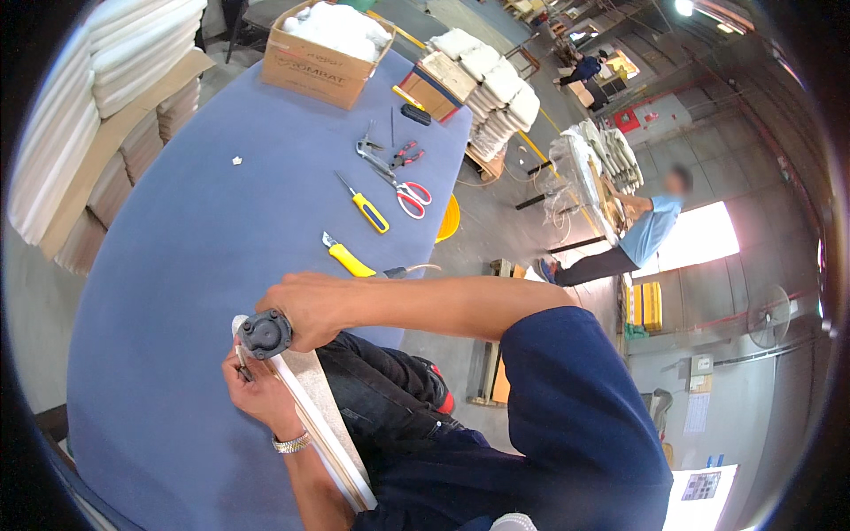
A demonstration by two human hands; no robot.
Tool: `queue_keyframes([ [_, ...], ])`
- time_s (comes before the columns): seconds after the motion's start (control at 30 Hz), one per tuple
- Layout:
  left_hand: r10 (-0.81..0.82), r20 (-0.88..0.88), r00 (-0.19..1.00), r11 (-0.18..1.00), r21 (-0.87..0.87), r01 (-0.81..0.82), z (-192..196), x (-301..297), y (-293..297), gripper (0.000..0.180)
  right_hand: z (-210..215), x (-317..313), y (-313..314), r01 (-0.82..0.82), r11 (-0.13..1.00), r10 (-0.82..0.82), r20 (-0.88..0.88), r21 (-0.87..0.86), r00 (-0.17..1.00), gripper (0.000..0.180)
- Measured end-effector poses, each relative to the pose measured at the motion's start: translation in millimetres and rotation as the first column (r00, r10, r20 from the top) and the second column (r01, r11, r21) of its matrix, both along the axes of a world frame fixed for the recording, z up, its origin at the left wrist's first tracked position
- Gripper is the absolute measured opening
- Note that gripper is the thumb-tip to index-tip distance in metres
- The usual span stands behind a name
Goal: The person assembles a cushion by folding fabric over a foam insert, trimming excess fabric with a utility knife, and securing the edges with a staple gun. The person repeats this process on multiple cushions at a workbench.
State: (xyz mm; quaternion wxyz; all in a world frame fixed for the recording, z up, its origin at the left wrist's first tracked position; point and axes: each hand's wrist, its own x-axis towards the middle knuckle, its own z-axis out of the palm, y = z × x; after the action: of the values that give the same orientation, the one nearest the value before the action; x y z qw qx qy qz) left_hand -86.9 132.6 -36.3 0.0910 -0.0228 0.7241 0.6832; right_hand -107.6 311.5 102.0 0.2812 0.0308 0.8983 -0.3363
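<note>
My right hand (pixel 312 305) is wrapped round a dark grey pneumatic staple gun (pixel 266 334), its bolted round cap facing up. A thin hose (pixel 421 267) trails out behind that hand. Directly below the tool, my left hand (pixel 262 389), with a metal watch (pixel 292 443) on its wrist, grips the end of a long narrow panel (pixel 332 442) with white edging and a beige face. The panel leans from the tool down toward my body. Something small and dark shows between the left fingers, too small to name. The tool's nose is hidden.
On the blue padded table (pixel 177 292) lie a yellow utility knife (pixel 349 257), a screwdriver (pixel 365 203), red-handled scissors (pixel 412 199), pliers (pixel 406 155) and a cardboard box (pixel 323 66) of white stuffing. White stacks (pixel 142 53) stand left. A person (pixel 655 221) works at another table.
</note>
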Motion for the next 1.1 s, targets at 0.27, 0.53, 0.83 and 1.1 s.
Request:
queue_keyframes([
  [0.27, -0.030, -0.202, 0.979, 0.997, -0.080, 0.014, -8, -7, -9, 0.023, -16, 16, -7, 0.029, 0.999, -0.027, -0.147, 0.012, 0.989, 0.023],
  [0.53, 0.025, -0.163, 0.986, 1.000, -0.001, -0.026, 2, -3, 3, 0.020, -47, 34, 15, -0.063, 0.997, 0.037, -0.382, -0.055, 0.924, 0.044],
  [0.83, 0.117, -0.096, 0.988, 0.993, 0.002, -0.118, 4, 0, 6, 0.016, -32, 53, 43, -0.059, 0.995, 0.022, -0.411, -0.078, 0.911, 0.047],
  [1.1, 0.104, -0.058, 0.993, 0.995, 0.011, -0.104, 12, 1, 9, 0.017, -29, 40, 38, -0.147, 0.984, 0.098, -0.385, -0.102, 0.918, 0.040],
])
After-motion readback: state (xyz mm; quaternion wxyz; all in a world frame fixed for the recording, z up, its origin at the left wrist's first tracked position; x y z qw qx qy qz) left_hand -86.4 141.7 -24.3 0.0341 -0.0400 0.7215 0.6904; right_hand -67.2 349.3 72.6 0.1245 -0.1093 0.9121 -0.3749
